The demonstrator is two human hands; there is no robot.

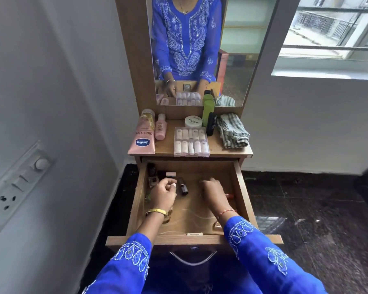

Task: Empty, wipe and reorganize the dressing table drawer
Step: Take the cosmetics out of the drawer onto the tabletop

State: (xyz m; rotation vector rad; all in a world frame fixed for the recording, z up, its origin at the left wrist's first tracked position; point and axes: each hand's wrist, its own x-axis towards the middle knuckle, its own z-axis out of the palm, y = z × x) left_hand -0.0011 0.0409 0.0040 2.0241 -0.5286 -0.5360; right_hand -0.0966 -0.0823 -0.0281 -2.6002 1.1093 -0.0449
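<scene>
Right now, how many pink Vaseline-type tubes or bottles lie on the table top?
2: the large pink Vaseline tube at the left edge, and the small pink bottle right beside it. None seem hidden.

Standing between pale grey walls (pixel 77 66); daylight coming through a barred window (pixel 336 28) at right, glinting off dark speckled polished stone floor (pixel 306 219); white switchboard (pixel 17 185) hanging left.

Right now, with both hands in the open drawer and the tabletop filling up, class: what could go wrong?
1. The Vaseline tube overhangs the tabletop's left edge; a knock could drop it.
2. The green bottle stands upright among crowded items and may topple as more arrive.
3. Small bottles lie loose in the drawer and may roll from the left hand.
</scene>
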